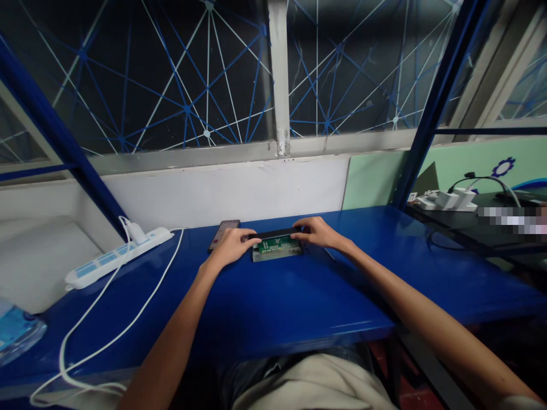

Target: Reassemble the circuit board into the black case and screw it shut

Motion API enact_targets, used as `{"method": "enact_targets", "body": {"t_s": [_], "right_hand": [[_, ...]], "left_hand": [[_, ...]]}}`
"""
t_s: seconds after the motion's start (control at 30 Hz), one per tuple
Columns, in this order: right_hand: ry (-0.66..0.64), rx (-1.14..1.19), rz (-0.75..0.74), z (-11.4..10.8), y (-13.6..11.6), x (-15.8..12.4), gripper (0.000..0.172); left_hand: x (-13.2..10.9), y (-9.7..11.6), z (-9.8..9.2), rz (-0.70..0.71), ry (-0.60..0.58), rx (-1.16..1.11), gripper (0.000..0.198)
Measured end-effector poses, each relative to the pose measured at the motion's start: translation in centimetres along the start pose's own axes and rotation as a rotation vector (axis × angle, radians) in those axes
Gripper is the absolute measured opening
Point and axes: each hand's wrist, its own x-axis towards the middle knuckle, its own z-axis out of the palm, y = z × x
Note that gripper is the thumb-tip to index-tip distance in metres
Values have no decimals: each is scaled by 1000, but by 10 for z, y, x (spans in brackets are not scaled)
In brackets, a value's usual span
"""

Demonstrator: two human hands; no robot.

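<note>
A small device with a green circuit board (276, 246) lies on the blue table (273, 296), with a black cover strip (273, 233) along its far edge. My left hand (231, 245) grips the left end of the black cover, fingers curled on it. My right hand (315, 230) holds the right end of the same cover, fingers closed over it. Both forearms reach straight out from my body.
A dark phone (224, 232) lies just left of my left hand. A white power strip (117, 255) with a white cable (102, 319) sits at the left. A plastic bag (17, 333) is at the far left edge. Chargers and a black desk (453, 200) stand to the right.
</note>
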Motion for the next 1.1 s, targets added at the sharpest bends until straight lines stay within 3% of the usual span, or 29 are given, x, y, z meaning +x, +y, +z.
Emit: {"method": "enact_targets", "body": {"t_s": [0.2,0.7,1.1], "right_hand": [[-73,230,94,-8,-2,-3,31],[-63,284,126,-9,16,-2,46],[-61,256,99,-9,14,-2,43]], "left_hand": [[-1,0,-1,-10,-15,-11,29],[0,4,-5,-44,-47,-2,37],[-1,4,-6,-41,-39,26,37]]}}
